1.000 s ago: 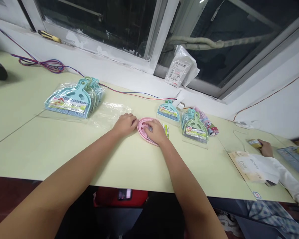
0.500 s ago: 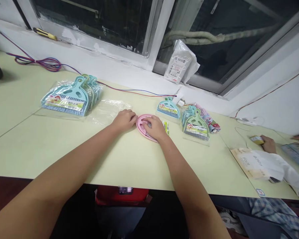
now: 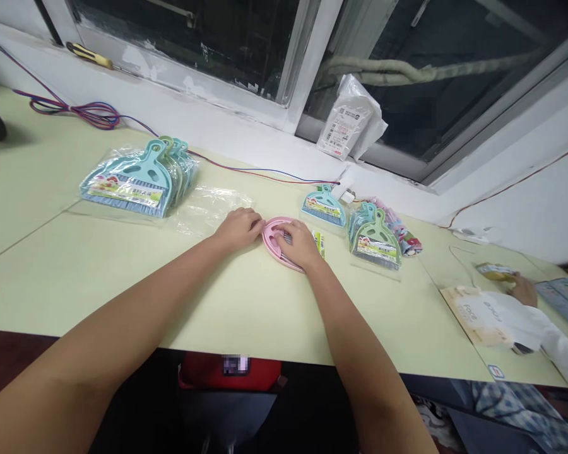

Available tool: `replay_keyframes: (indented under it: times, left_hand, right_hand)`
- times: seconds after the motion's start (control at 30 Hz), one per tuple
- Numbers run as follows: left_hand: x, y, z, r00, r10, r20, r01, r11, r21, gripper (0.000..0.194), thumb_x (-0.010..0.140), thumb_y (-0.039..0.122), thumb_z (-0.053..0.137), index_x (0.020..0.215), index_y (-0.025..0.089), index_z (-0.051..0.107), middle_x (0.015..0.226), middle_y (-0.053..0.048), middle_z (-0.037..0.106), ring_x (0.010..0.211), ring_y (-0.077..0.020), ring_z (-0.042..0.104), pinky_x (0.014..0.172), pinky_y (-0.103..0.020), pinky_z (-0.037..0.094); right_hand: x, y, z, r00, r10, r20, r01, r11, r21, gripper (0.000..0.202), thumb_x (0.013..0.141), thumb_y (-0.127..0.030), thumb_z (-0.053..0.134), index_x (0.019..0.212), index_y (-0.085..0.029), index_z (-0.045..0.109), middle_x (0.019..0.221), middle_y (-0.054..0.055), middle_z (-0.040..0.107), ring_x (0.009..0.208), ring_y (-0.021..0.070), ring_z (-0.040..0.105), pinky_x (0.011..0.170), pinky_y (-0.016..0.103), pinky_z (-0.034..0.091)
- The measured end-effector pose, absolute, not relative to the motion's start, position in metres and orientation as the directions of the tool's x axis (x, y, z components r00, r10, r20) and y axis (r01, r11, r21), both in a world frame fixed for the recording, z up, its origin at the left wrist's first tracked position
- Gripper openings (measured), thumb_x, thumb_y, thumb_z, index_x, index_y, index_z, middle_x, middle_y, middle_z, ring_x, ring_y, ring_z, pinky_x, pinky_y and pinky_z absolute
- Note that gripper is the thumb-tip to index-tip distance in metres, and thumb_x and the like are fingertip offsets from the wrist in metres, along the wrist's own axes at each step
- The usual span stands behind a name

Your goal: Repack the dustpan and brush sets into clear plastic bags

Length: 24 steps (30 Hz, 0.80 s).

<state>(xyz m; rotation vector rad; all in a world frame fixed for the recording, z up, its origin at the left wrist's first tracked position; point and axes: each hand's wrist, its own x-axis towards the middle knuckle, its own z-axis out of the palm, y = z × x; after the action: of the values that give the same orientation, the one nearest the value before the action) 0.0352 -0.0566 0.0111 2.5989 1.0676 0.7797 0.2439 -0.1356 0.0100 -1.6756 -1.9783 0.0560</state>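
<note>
Perhaps the pink dustpan (image 3: 267,239), at twelve o'clock on the tabletop (image 3: 265,309), could skid if the right hand (image 3: 300,243) over it presses unevenly; the left hand (image 3: 239,227) meets its ten-o'clock edge. Whether either grip is closed, I cannot tell.

I hold the pink, rounded plastic piece with cut-out openings (image 3: 270,244) flat on the pale yellow-green tabletop (image 3: 255,309); my right hand (image 3: 299,244) covers much of its right side, and its upper-left rim touches my left hand (image 3: 239,228).
</note>
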Motion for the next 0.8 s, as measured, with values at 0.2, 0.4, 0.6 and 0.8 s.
replay_keyframes:
  times: [0.2, 0.4, 0.6, 0.8]
  left_hand:
    - [0.034, -0.058, 0.014, 0.593, 0.708, 0.383, 0.579, -0.706, 0.408, 0.041, 0.102, 0.042, 0.039, 0.093, 0.019, 0.072, 0.099, -0.01, 0.072, 0.094, -0.0268, 0.064, 0.088, -0.04, 0.045]
    - [0.031, -0.058, 0.017, 0.629, 0.684, 0.368, 0.556, -0.727, 0.401, 0.043, 0.102, 0.043, 0.038, 0.094, 0.02, 0.074, 0.095, -0.009, 0.071, 0.092, -0.0261, 0.064, 0.084, -0.039, 0.043]
    - [0.03, -0.055, 0.012, 0.639, 0.677, 0.364, 0.5, -0.726, 0.472, 0.042, 0.101, 0.045, 0.04, 0.095, 0.02, 0.074, 0.093, -0.009, 0.068, 0.088, -0.0241, 0.064, 0.081, -0.035, 0.044]
    - [0.03, -0.051, 0.009, 0.632, 0.664, 0.4, 0.428, -0.729, 0.534, 0.038, 0.099, 0.045, 0.047, 0.094, 0.019, 0.076, 0.09, -0.009, 0.068, 0.088, -0.0237, 0.063, 0.081, -0.034, 0.045]
  right_hand:
    - [0.24, -0.143, 0.016, -0.094, 0.932, 0.351, 0.914, 0.22, -0.341, 0.034, 0.092, -0.04, 0.067, 0.121, -0.024, 0.075, 0.11, 0.01, 0.063, 0.113, 0.0273, 0.06, 0.105, 0.041, 0.046]
    - [0.235, -0.15, 0.02, -0.072, 0.949, 0.307, 0.931, 0.174, -0.32, 0.038, 0.092, -0.041, 0.065, 0.126, -0.024, 0.073, 0.114, 0.011, 0.063, 0.116, 0.029, 0.059, 0.106, 0.043, 0.046]
    - [0.231, -0.153, 0.023, -0.065, 0.94, 0.334, 0.939, 0.171, -0.298, 0.034, 0.092, -0.04, 0.066, 0.12, -0.022, 0.074, 0.115, 0.012, 0.063, 0.117, 0.03, 0.059, 0.107, 0.044, 0.046]
    - [0.23, -0.153, 0.025, -0.053, 0.944, 0.326, 0.929, 0.166, -0.329, 0.025, 0.089, -0.037, 0.068, 0.108, -0.021, 0.072, 0.112, 0.01, 0.066, 0.113, 0.0286, 0.06, 0.104, 0.043, 0.047]
